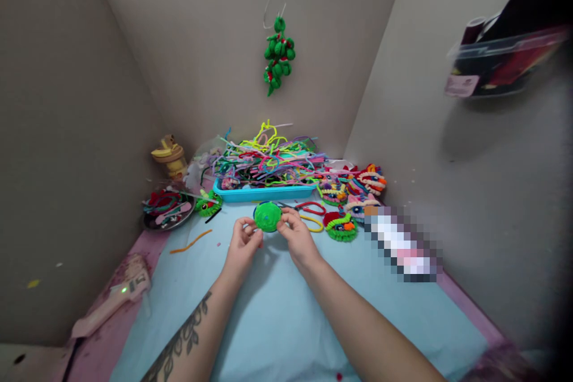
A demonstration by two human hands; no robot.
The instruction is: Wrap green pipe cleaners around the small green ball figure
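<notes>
A round bright-green disc with a dark blue edge (268, 217) is raised just above the table, its flat face turned to me. My right hand (295, 236) pinches its right rim between thumb and fingers. At the opposite rim is my left hand (245, 237), its fingers curled and closed against the disc's edge. Behind the right hand lie scissors with one red and one yellow handle (316, 225). To their right rests a green, red and orange fuzzy bird-like piece (340, 227). A similar green fuzzy piece (208, 204) lies left of the disc.
A blue tray (264, 194) heaped with colourful pipe cleaners stands at the back. More fuzzy pieces (364, 182) are piled right. On the left are a dish (156, 224), an orange pipe cleaner (191, 242) and a pink glue gun (120, 298). A green ornament (280, 54) hangs behind.
</notes>
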